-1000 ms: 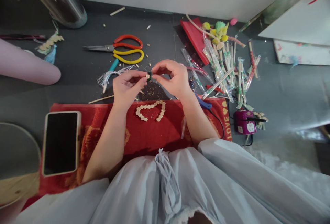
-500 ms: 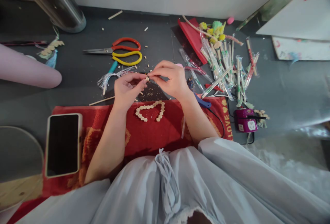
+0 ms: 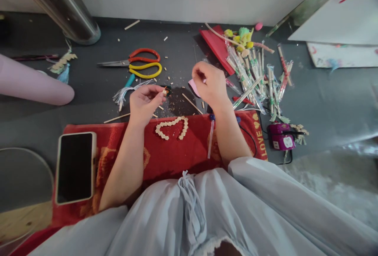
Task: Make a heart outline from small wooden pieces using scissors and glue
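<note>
Pinching a small pale bead with a dark green bit between thumb and forefinger of the left hand, held just above the dark floor. Right hand lifted apart from the left, fingers curled loosely over a pink scrap; whether anything is gripped cannot be told. Noted on the red cloth: a heart-shaped outline of pale beads, lying flat between the two forearms, apparently closed all round. Judged as largely formed, with the piece in the left hand not yet joined to anything. Loose crumbs and cut sticks scattered on the floor just beyond the cloth, suggesting cutting already carried out. Lying further off: red and yellow scissors, shut; a white tassel with a teal handle; a heap of wrapped sticks to the right; a purple device with a cord. Phone face up on the cloth's left end. Another person's sleeve resting at far left, clear of the work.
</note>
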`<state>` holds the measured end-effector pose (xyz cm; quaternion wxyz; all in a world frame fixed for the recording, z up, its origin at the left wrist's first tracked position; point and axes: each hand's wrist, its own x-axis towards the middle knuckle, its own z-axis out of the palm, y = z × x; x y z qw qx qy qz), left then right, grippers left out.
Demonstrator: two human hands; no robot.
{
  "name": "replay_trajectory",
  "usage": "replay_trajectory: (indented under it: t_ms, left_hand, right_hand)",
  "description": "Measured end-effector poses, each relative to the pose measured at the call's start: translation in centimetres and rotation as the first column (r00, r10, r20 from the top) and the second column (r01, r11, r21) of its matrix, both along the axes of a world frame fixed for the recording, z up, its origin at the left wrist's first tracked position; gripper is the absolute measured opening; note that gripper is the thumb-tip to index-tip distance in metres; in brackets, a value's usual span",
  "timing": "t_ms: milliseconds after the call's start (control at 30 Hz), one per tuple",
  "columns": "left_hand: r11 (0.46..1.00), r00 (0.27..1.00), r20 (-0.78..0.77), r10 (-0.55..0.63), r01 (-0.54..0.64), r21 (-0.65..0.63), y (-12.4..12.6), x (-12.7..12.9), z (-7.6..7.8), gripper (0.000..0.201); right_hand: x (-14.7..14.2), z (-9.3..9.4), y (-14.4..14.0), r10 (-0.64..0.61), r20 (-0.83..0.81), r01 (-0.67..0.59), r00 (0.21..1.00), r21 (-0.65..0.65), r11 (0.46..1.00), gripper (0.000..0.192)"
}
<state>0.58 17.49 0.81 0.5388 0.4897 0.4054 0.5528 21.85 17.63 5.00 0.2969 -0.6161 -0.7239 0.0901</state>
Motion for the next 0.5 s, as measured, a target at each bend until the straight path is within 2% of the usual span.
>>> replay_trajectory:
  t_ms: [133, 300, 400, 500]
  left_hand:
    - [1.000, 1.000, 0.006, 0.002, -0.002, 0.008, 0.2, -0.1, -0.1, 0.016]
    - [1.000, 1.000, 0.002, 0.004, -0.004, 0.004, 0.3, 0.0, -0.1, 0.015]
    - [1.000, 1.000, -0.012, 0.008, -0.009, -0.015, 0.3, 0.0, 0.0, 0.016]
    - [0.999, 1.000, -0.029, 0.003, -0.004, -0.042, 0.3, 0.1, 0.0, 0.020]
  right_hand:
    - [1.5, 0.5, 0.3, -0.175, 0.140, 0.193, 0.975, -0.131, 0.972, 0.022]
    - [2.3, 1.1, 0.3, -0.277, 0.310, 0.360, 0.909, -0.250, 0.899, 0.022]
    - [2.8, 0.9, 0.1, -0.267, 0.339, 0.367, 0.902, -0.276, 0.888, 0.019]
    - [3.3, -0.2, 0.2, -0.206, 0.271, 0.264, 0.940, -0.199, 0.944, 0.014]
